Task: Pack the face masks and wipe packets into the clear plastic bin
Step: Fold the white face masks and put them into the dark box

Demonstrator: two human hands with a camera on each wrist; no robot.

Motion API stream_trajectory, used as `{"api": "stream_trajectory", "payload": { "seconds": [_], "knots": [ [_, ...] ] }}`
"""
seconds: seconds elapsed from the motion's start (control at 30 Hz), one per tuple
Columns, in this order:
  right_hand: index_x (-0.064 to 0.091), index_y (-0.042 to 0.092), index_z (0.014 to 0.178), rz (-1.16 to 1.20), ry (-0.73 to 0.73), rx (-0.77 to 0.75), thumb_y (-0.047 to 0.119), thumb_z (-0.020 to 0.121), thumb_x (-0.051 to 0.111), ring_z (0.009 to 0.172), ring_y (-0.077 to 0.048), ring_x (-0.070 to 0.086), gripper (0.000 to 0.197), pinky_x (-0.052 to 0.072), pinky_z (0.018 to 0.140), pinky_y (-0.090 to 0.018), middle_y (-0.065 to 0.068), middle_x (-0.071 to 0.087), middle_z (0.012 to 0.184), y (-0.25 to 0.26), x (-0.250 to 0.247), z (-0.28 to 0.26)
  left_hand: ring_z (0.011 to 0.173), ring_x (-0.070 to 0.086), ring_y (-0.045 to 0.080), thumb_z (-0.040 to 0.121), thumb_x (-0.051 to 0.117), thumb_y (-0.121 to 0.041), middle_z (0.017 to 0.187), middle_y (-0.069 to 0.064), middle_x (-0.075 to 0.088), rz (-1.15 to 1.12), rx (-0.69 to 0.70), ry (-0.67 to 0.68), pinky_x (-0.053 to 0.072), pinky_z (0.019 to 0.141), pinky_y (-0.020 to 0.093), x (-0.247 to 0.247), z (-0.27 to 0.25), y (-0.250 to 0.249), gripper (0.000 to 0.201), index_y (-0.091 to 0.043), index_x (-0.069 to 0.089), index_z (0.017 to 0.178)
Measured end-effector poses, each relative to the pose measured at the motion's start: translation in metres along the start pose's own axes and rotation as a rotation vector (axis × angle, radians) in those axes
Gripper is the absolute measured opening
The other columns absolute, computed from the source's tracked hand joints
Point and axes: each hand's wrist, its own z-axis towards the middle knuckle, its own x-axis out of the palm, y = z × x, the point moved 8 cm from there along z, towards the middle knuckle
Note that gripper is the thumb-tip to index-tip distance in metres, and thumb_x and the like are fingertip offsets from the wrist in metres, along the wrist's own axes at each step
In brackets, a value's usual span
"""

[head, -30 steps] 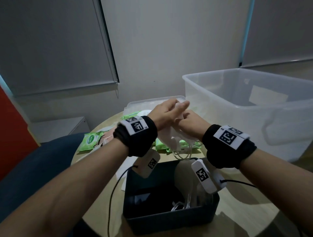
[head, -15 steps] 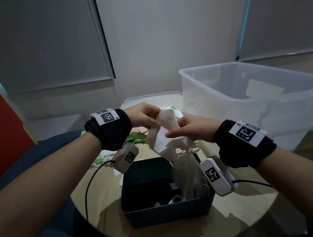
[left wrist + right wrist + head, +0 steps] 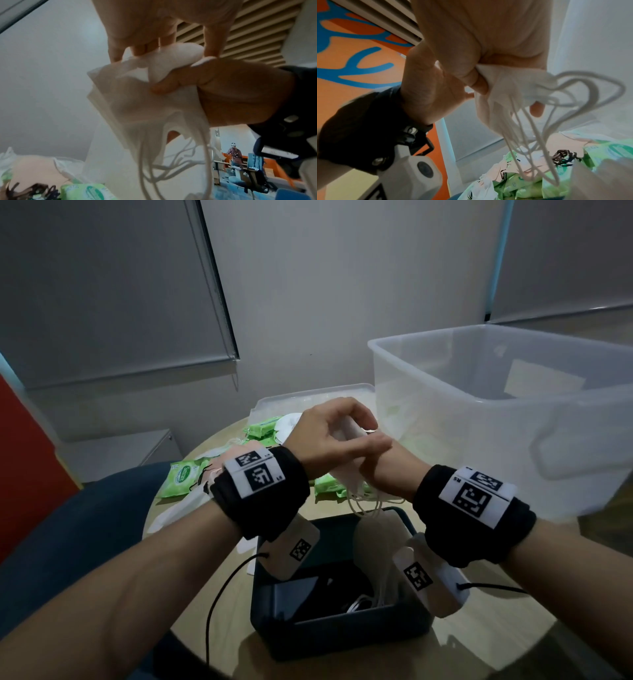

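Note:
A bundle of white face masks [image 3: 347, 478] hangs between my two hands above a dark bin [image 3: 342, 625], its ear loops dangling. My left hand [image 3: 346, 428] curls over the bundle's top, and in the left wrist view its fingers [image 3: 142, 50] pinch the rolled upper edge of the masks [image 3: 137, 102]. My right hand [image 3: 383, 470] grips the bundle just below. In the right wrist view my right hand [image 3: 486, 73] clenches the masks [image 3: 501, 93]. The clear plastic bin [image 3: 507, 419] stands to the right. Green wipe packets [image 3: 183, 479] and more masks [image 3: 287, 424] lie behind my hands.
The round wooden table [image 3: 486, 628] holds everything. The clear bin's lid [image 3: 308, 400] lies at the back near the wall. The dark bin has more white masks [image 3: 383, 587] and a dark object inside. A blue chair [image 3: 85, 529] sits at the left.
My hands, which held a mask spread between them, have come together; the left hand now sits over the right and the masks are gathered into one bundle.

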Motion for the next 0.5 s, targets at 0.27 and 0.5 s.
{"api": "stream_trajectory", "payload": {
  "seconds": [0.27, 0.5],
  "knots": [
    [0.060, 0.001, 0.091, 0.087, -0.126, 0.029, 0.007, 0.093, 0.041, 0.089, -0.030, 0.057, 0.021, 0.039, 0.066, -0.028, -0.016, 0.059, 0.094, 0.001, -0.010, -0.008, 0.093, 0.056, 0.006, 0.079, 0.040, -0.040, 0.094, -0.002, 0.063, 0.083, 0.142, -0.025, 0.040, 0.083, 0.015, 0.002, 0.001, 0.001, 0.028, -0.024, 0.063, 0.086],
    [0.048, 0.003, 0.113, -0.053, -0.148, 0.007, 0.006, 0.092, 0.038, 0.088, -0.029, 0.052, 0.024, 0.037, 0.069, -0.029, -0.015, 0.057, 0.101, 0.005, -0.012, -0.011, 0.107, 0.047, -0.008, 0.071, 0.053, -0.059, 0.113, -0.013, 0.055, 0.123, 0.061, 0.057, 0.034, 0.087, -0.001, -0.001, -0.002, 0.010, 0.040, -0.038, 0.053, 0.105]
  ]
}}
